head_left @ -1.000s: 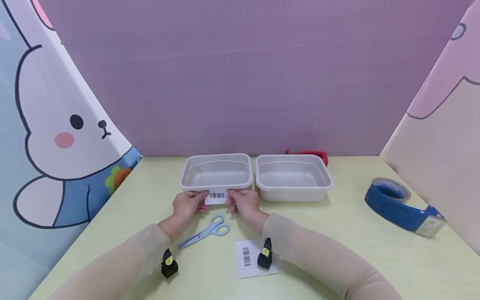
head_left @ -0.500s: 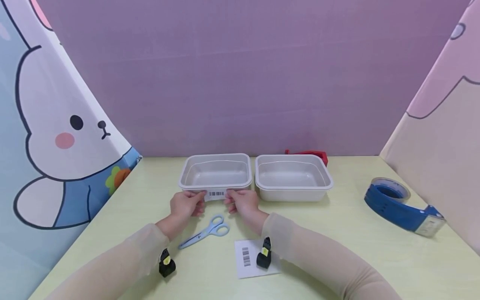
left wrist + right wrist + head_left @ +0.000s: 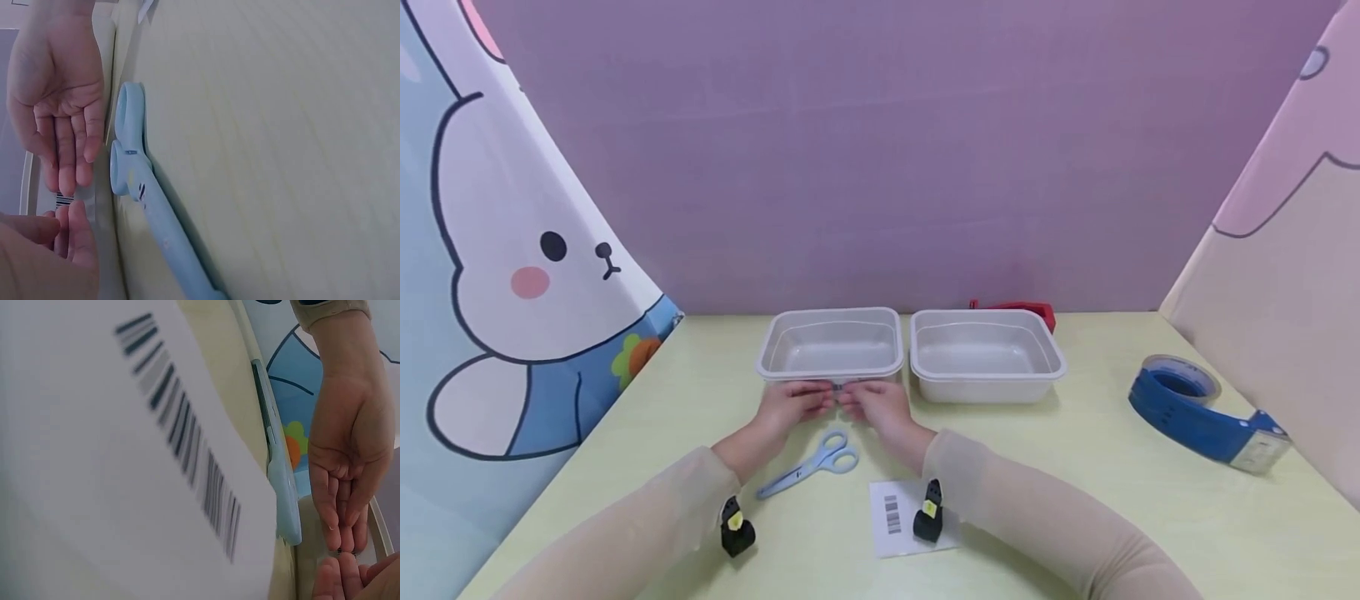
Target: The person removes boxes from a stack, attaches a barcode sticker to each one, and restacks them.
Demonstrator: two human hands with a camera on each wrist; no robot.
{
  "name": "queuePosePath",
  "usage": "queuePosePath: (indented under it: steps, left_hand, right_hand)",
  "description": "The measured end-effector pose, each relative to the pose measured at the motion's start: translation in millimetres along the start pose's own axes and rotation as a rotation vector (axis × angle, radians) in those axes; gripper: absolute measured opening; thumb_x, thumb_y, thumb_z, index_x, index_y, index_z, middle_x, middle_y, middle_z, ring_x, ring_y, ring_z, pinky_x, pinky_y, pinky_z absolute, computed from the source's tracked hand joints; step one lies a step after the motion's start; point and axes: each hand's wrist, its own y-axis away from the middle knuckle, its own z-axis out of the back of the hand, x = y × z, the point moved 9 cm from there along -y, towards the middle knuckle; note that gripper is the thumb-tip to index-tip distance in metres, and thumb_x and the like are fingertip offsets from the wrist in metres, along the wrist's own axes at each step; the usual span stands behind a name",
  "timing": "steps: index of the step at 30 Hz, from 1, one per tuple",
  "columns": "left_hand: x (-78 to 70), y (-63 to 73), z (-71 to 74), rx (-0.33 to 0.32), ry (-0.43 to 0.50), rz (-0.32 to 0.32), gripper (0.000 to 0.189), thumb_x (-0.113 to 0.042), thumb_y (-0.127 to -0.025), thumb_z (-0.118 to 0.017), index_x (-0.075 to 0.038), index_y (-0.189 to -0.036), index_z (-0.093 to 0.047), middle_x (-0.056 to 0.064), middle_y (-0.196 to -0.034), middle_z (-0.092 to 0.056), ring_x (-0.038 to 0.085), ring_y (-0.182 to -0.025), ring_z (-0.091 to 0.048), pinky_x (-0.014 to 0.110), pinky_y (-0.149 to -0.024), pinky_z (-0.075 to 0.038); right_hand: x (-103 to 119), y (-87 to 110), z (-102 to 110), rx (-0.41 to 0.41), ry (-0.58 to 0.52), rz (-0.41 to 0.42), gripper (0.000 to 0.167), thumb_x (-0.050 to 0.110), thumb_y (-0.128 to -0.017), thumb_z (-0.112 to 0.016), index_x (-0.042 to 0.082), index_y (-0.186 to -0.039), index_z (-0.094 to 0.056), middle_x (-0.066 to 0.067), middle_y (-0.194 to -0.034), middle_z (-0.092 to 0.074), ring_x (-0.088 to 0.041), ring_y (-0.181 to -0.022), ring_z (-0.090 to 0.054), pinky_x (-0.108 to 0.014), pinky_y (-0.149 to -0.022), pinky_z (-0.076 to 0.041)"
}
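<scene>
A pale rectangular plastic container stands at the back, left of the middle. A white barcode label lies against its front wall, mostly covered by fingers. My left hand presses the label from the left side, fingers fairly straight. From the right, my right hand presses it too, and the fingertips of both hands nearly meet. In the left wrist view the right palm faces the camera; the right wrist view shows the left palm. Light blue scissors lie on the table just in front of the hands.
A second matching container stands close on the right, with a red object partly hidden behind it. White barcode label sheets lie under my right wrist camera. A blue tape dispenser rests at the right.
The label has gone from being pinched at its sides to lying against the container's front under my fingers. Both hands have slid inward over it, the left one moving right.
</scene>
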Motion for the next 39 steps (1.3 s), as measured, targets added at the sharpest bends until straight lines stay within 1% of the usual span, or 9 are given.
queuePosePath:
  steps: [4,9,12,15,18,22,26,30,39]
  left_hand:
    - [3.7,-1.2,2.5,-0.009,0.006,0.013,0.03,0.005,-0.093,-0.055,0.015,-0.121,-0.058,0.019,-0.103,-0.072,0.013,-0.08,-0.071,0.035,-0.087,-0.059]
    - [5.8,-3.1,9.0,-0.047,0.008,0.046,0.03,0.005,-0.095,-0.044,0.014,-0.12,-0.058,0.02,-0.105,-0.071,0.015,-0.081,-0.071,0.039,-0.09,-0.058]
    - [6.7,-2.6,12.4,-0.069,0.008,0.062,0.031,0.006,-0.095,-0.04,0.014,-0.119,-0.058,0.023,-0.108,-0.07,0.016,-0.082,-0.072,0.04,-0.09,-0.058]
    - [8.4,-1.1,14.5,-0.074,0.0,0.069,0.034,0.006,-0.094,-0.037,0.015,-0.12,-0.057,0.027,-0.112,-0.067,0.018,-0.083,-0.072,0.04,-0.089,-0.059]
    - [9.8,0.1,16.6,-0.08,-0.008,0.074,0.035,0.007,-0.094,-0.034,0.016,-0.12,-0.056,0.03,-0.116,-0.065,0.021,-0.084,-0.072,0.039,-0.087,-0.059]
    - [11.4,0.2,18.5,-0.083,-0.015,0.083,0.035,0.006,-0.094,-0.034,0.015,-0.12,-0.056,0.03,-0.118,-0.063,0.02,-0.083,-0.072,0.037,-0.085,-0.06]
    - [13.3,-0.2,19.0,-0.079,-0.017,0.093,0.036,0.006,-0.094,-0.034,0.015,-0.121,-0.055,0.029,-0.116,-0.065,0.017,-0.079,-0.071,0.035,-0.083,-0.061]
    - [15.4,-0.7,19.1,-0.08,-0.019,0.105,0.037,0.007,-0.093,-0.033,0.017,-0.122,-0.054,0.028,-0.114,-0.066,0.016,-0.078,-0.071,0.033,-0.08,-0.061]
    - [19.0,0.7,21.0,-0.081,-0.02,0.138,0.04,0.008,-0.092,-0.032,0.016,-0.125,-0.053,0.028,-0.118,-0.065,0.014,-0.077,-0.071,0.03,-0.078,-0.061]
  right_hand:
    - [0,0.1,2,-0.02,-0.001,0.012,0.024,-0.001,-0.09,-0.053,-0.005,-0.108,-0.068,-0.018,-0.096,-0.074,-0.03,-0.087,-0.072,-0.038,-0.079,-0.061]
    - [1,-0.7,5,-0.028,-0.003,0.027,0.025,-0.004,-0.089,-0.051,-0.006,-0.108,-0.067,-0.019,-0.095,-0.074,-0.029,-0.085,-0.072,-0.038,-0.077,-0.061]
    - [0,-1.5,7,-0.037,-0.004,0.023,0.024,-0.004,-0.089,-0.051,-0.006,-0.107,-0.068,-0.019,-0.093,-0.074,-0.023,-0.076,-0.072,-0.037,-0.075,-0.062]
    - [-2,-2.1,9,-0.044,-0.006,0.014,0.024,-0.006,-0.088,-0.051,-0.007,-0.106,-0.068,-0.02,-0.09,-0.074,-0.014,-0.067,-0.069,-0.034,-0.071,-0.062]
    - [-4,-2.6,10,-0.047,-0.008,-0.003,0.024,-0.006,-0.087,-0.052,-0.007,-0.105,-0.068,-0.019,-0.089,-0.074,-0.009,-0.063,-0.065,-0.031,-0.069,-0.061]
    - [-4,-2.9,11,-0.039,-0.006,-0.017,0.025,-0.005,-0.087,-0.053,-0.006,-0.107,-0.068,-0.018,-0.088,-0.074,-0.009,-0.062,-0.064,-0.03,-0.068,-0.061]
    - [-6,-2.6,12,-0.032,0.002,-0.04,0.026,-0.004,-0.088,-0.054,-0.005,-0.11,-0.067,-0.016,-0.085,-0.073,-0.009,-0.061,-0.063,-0.027,-0.065,-0.06]
    - [-7,-2.3,13,-0.03,0.015,-0.059,0.023,0.001,-0.091,-0.056,-0.006,-0.109,-0.067,-0.016,-0.083,-0.073,-0.009,-0.059,-0.063,-0.024,-0.061,-0.059]
    - [-14,-3.7,13,-0.007,0.03,-0.096,0.024,0.01,-0.095,-0.057,-0.006,-0.11,-0.066,-0.016,-0.082,-0.073,-0.01,-0.058,-0.063,-0.025,-0.062,-0.06]
